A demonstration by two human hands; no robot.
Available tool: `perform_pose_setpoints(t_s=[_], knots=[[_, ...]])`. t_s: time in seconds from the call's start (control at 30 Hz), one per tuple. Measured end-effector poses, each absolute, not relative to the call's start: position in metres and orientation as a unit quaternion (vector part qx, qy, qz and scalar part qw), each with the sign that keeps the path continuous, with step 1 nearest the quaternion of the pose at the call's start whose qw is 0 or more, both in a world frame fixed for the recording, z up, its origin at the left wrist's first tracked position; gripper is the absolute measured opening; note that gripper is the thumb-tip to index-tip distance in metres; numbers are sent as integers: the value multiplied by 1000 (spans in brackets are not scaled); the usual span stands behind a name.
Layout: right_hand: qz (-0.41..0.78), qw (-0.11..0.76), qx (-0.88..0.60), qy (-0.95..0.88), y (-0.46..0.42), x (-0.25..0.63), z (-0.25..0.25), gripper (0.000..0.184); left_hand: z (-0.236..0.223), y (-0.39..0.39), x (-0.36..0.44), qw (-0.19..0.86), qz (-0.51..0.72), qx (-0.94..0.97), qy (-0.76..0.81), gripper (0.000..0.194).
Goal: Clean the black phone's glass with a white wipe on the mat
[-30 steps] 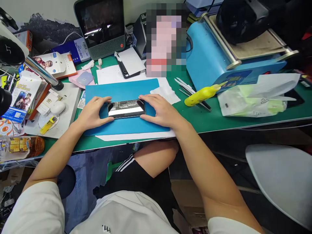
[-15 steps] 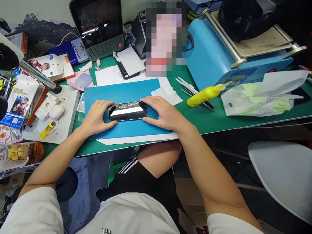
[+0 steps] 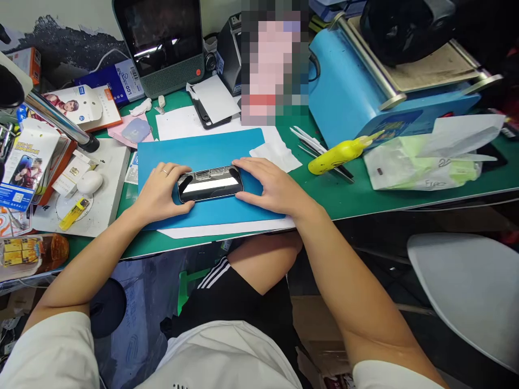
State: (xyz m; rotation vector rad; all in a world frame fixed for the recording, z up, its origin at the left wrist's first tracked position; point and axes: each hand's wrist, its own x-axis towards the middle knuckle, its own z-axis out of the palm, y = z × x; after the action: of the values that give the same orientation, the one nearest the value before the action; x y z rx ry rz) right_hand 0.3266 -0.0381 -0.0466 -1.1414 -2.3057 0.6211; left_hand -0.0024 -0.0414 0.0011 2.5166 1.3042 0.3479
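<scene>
A smartphone (image 3: 210, 184) with a black, glossy screen lies sideways on a blue mat (image 3: 203, 149), its glass reflecting a bright white strip. At its left end, my left hand (image 3: 163, 193), with a ring on one finger, grips the phone between thumb and fingers. My right hand (image 3: 271, 187) holds the opposite end the same way, thumb at the near edge and fingers at the far edge. White paper (image 3: 227, 229) sticks out beneath the near side of the mat. A crumpled white tissue (image 3: 275, 156) rests by the mat's right corner.
Right of the mat are a yellow bottle (image 3: 340, 154), tweezers (image 3: 314, 141), a pack of wipes (image 3: 417, 162) and a blue machine (image 3: 348, 92). A black phone case (image 3: 205, 114) and a screen device (image 3: 162, 43) stand behind. Boxes (image 3: 24, 162) and a yellow lighter (image 3: 74, 214) are at left.
The whole view has shifted slightly, with the scene sitting a little further left and up. Both hands keep the same hold on the smartphone, which stays in place on the mat.
</scene>
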Motion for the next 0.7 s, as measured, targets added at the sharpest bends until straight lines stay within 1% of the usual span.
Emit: perform_pose_setpoints(t_s=[0.2,0.4,0.5,0.57,0.6,0.7], knots=[[229,238,-424,-843,-39,327,-45,73,-7,-47,1,90,130,878,452,62],[227,243,-429,-840,-42,325,-41,70,-3,-48,3,103,120,868,470,70],[177,307,-466,-811,-43,327,-43,63,-1,-47,2,119,113,868,468,71],[118,359,-536,-755,-41,331,-49,56,0,-47,1,123,114,870,463,69],[94,371,-572,-726,-40,333,-53,52,-1,-47,1,122,116,872,460,68],[69,353,-617,-700,-35,338,-64,37,-1,-45,0,114,123,875,454,68]])
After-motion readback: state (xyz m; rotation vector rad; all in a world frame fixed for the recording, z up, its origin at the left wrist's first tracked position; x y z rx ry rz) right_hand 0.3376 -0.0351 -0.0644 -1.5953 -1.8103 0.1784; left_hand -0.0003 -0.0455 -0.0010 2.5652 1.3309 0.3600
